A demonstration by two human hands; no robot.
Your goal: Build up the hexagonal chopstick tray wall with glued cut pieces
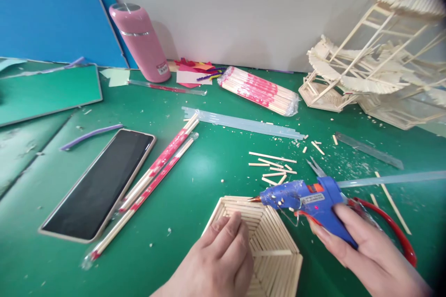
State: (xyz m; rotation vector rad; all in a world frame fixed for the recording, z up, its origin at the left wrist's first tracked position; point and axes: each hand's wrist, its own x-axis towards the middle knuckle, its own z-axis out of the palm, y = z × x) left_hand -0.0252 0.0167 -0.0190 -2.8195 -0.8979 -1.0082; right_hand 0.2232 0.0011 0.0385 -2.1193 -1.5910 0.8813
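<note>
My right hand [369, 246] is wrapped round the handle of a blue hot glue gun [313, 199]. A translucent glue stick [393, 178] runs into its back. The copper-coloured nozzle points left, at the far rim of a hexagonal panel [278, 264] made of thin wooden sticks in nested rows. My left hand [223, 255] is closed over the panel's left part, fingers bent and pressed together against it. Its fingertips are partly hidden, so I cannot tell whether a small stick is between them. Scissors with red handles [404, 236] lie behind the glue gun, partly covered by my right hand.
Cut stick pieces [273, 164] lie beyond the panel, near loose glue sticks [244, 123]. Packs of wooden sticks [259, 90], a phone [99, 185] and a pink flask [142, 41] are on the green table. A stick-built tower model [369, 60] stands at back right.
</note>
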